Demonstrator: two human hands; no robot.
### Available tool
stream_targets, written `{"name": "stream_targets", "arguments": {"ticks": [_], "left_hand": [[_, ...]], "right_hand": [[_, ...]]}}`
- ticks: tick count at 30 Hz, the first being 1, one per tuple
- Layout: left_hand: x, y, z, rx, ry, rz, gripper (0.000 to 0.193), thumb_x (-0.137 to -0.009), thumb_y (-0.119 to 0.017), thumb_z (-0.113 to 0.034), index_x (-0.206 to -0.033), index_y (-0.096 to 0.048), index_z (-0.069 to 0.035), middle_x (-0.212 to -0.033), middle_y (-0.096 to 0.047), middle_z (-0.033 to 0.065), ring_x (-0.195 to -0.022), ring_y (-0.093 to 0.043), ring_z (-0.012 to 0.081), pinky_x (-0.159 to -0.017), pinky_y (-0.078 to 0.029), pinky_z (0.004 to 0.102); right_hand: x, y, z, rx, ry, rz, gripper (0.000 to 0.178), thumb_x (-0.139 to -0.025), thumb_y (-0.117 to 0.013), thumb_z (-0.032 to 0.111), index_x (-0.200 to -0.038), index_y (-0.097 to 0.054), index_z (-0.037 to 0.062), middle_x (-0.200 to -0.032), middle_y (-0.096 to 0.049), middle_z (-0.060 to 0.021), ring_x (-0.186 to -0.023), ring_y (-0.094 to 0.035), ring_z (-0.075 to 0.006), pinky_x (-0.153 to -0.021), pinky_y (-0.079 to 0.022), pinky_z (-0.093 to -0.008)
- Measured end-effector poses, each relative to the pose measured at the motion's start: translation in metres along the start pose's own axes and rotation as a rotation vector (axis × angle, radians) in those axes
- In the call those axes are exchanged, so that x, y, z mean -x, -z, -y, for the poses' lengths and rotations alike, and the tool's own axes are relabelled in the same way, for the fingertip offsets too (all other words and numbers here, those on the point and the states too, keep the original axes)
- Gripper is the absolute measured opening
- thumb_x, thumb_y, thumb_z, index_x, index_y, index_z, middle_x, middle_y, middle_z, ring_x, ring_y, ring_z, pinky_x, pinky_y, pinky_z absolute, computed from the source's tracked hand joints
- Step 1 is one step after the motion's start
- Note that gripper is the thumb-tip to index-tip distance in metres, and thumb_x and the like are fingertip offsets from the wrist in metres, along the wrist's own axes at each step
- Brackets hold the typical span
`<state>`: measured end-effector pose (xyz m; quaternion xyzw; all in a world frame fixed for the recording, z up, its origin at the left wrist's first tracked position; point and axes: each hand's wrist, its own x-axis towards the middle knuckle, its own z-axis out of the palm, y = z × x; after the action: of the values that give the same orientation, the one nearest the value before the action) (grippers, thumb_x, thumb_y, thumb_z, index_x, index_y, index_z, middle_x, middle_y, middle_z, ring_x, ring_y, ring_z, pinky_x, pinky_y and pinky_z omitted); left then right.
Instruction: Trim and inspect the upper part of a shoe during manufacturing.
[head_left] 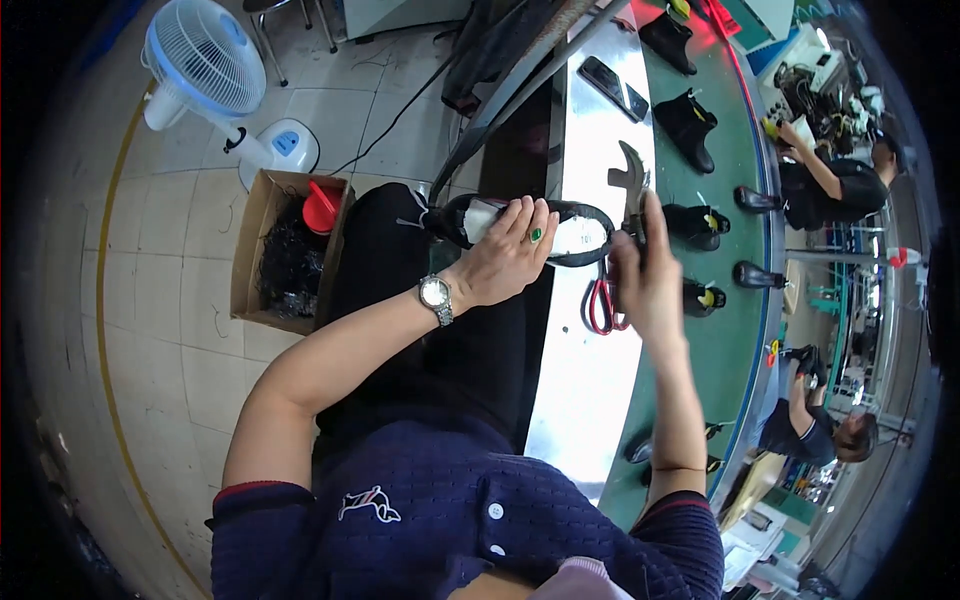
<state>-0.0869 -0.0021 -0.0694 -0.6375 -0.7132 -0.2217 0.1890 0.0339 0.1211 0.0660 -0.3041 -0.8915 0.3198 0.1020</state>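
A black shoe (455,218) lies across my lap and the metal ledge, its sole side turned up with white pieces showing on it. My left hand (510,250) is closed over its middle, and a loose lace hangs at its left end. At its right end my right hand (648,280), slightly blurred, grips metal lasting pincers (630,178) with the hooked head pointing away from me. Their handles are mostly hidden by my fingers. Red-handled scissors (600,308) rest on the ledge beside my right hand, partly covered by it.
A phone (612,88) lies on the metal ledge (590,400). Beyond it, a green conveyor belt (725,370) carries several black boots (685,130). Left are a box of black scraps (290,250) and a fan (205,60). Two people work across the belt.
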Motion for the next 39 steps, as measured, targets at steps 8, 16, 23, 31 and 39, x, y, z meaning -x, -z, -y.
{"name": "stream_targets", "arguments": {"ticks": [8,16,23,31,39], "left_hand": [[-0.002,0.000,0.004,-0.035,0.020,-0.019,0.045,-0.086,-0.053,-0.013,-0.121,-0.052,0.015,-0.119,-0.055,0.0317,-0.112,-0.056,0.0415,-0.101,-0.043,0.0440],[-0.003,0.000,0.002,-0.039,0.043,0.037,0.046,-0.086,-0.053,-0.014,-0.122,-0.052,0.014,-0.123,-0.054,0.0325,-0.114,-0.055,0.0415,-0.102,-0.041,0.0433],[-0.004,0.000,0.004,0.000,0.051,0.051,0.045,-0.086,-0.052,-0.013,-0.121,-0.053,0.015,-0.124,-0.053,0.0326,-0.114,-0.055,0.0432,-0.103,-0.041,0.0442],[-0.009,0.000,0.002,-0.051,-0.011,0.048,0.038,-0.087,-0.052,-0.014,-0.114,-0.057,0.013,-0.116,-0.057,0.0307,-0.112,-0.054,0.0472,-0.104,-0.037,0.0501],[-0.014,0.000,0.002,-0.045,0.014,0.010,0.036,-0.086,-0.054,-0.010,-0.112,-0.057,0.015,-0.112,-0.057,0.0271,-0.109,-0.056,0.0454,-0.103,-0.041,0.0462]], "right_hand": [[-0.006,-0.002,0.000,0.038,-0.050,0.037,0.055,-0.094,-0.054,0.014,-0.145,-0.033,0.0063,-0.069,-0.065,-0.0146,-0.062,-0.066,-0.0213,-0.059,-0.051,-0.0347],[-0.015,0.002,-0.013,0.086,-0.113,0.177,0.052,-0.094,-0.053,0.011,-0.143,-0.037,0.0041,-0.066,-0.062,-0.0131,-0.056,-0.064,-0.0235,-0.059,-0.050,-0.0360],[-0.023,0.003,-0.022,0.338,0.010,0.358,0.057,-0.094,-0.055,0.010,-0.146,-0.031,0.0077,-0.069,-0.065,-0.0176,-0.061,-0.067,-0.0310,-0.065,-0.051,-0.0421],[-0.018,-0.011,-0.025,0.523,0.181,0.313,0.057,-0.094,-0.053,0.013,-0.145,-0.029,0.0044,-0.066,-0.065,-0.0184,-0.062,-0.067,-0.0328,-0.060,-0.051,-0.0431],[-0.018,-0.020,-0.030,0.376,-0.051,0.284,0.060,-0.095,-0.054,0.015,-0.146,-0.025,0.0059,-0.068,-0.064,-0.0173,-0.061,-0.066,-0.0330,-0.066,-0.050,-0.0422]]}}
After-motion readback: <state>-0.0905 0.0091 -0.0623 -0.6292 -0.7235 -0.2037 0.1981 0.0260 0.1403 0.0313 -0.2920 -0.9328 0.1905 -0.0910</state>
